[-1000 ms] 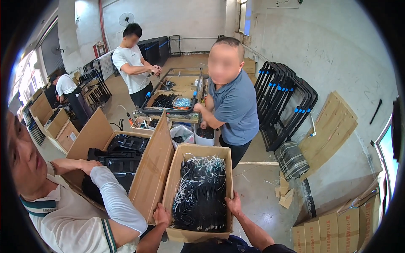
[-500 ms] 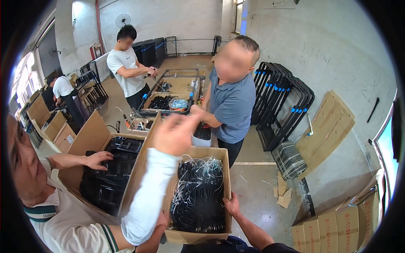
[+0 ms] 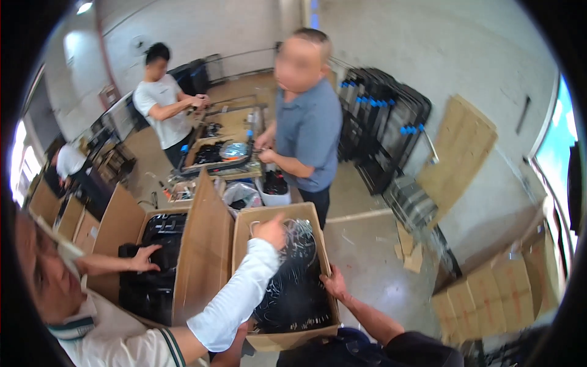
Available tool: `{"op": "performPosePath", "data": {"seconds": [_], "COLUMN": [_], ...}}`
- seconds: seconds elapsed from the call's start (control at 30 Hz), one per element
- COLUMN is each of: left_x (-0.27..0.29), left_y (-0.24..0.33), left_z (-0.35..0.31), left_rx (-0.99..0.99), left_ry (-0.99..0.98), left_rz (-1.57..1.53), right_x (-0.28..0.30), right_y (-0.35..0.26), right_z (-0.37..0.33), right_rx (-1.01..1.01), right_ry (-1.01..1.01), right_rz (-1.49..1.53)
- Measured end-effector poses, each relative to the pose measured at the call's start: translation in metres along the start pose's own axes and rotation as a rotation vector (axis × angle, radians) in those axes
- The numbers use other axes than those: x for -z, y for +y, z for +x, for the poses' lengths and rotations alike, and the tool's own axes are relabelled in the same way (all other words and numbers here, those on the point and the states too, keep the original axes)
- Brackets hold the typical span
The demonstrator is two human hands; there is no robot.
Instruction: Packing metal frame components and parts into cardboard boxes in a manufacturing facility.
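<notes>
In front of my body is an open cardboard box (image 3: 293, 341), filled with black cables and thin white strands (image 3: 293, 287). My right hand (image 3: 333, 282) grips its right wall, thumb over the rim. Low at the box's left side is my left hand (image 3: 237, 344), holding that wall; a co-worker's white sleeve (image 3: 235, 303) hides most of its fingers. The co-worker's hand (image 3: 271, 231) reaches over the box's far left part, above the cables. That person's other hand (image 3: 147, 259) rests on black plastic parts (image 3: 148, 293) in a second cardboard box (image 3: 205, 244) on the left.
Beyond the box, a person in a grey-blue shirt (image 3: 309, 131) stands by a white bucket (image 3: 275, 194) and a worktable with a black frame (image 3: 251, 131). Black frames (image 3: 382, 128) lean against the right wall. Several cartons (image 3: 489, 300) stand at lower right.
The co-worker's raised hand has come down over the cables. The view has turned a little right. The person in grey-blue has drawn their hands back. Both my hands stay at the box.
</notes>
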State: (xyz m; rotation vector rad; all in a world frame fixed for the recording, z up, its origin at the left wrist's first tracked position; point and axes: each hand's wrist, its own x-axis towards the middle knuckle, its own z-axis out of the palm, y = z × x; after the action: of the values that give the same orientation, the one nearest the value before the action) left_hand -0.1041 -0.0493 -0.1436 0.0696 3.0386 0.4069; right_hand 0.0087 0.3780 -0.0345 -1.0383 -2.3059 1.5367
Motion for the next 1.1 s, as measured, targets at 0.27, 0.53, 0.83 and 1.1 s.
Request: {"op": "performPosePath", "data": {"seconds": [0.27, 0.53, 0.83, 1.1], "left_x": [0.1, 0.098, 0.1, 0.093], "left_y": [0.085, 0.082, 0.084, 0.069], "left_z": [-0.028, -0.03, -0.032, -0.028], "left_rx": [0.055, 0.046, 0.077, 0.066], "left_ry": [0.034, 0.036, 0.034, 0.071], "left_rz": [-0.09, -0.002, -0.107, -0.116], "right_x": [-0.004, -0.002, -0.005, -0.01], "right_y": [-0.001, -0.001, 0.006, 0.004], "right_z": [0.005, -0.003, 0.0, 0.002], "right_rx": [-0.047, -0.049, 0.013, -0.046], "right_ry": [0.011, 0.029, 0.063, -0.045], "right_rz": [0.021, 0.01, -0.071, 0.127]}}
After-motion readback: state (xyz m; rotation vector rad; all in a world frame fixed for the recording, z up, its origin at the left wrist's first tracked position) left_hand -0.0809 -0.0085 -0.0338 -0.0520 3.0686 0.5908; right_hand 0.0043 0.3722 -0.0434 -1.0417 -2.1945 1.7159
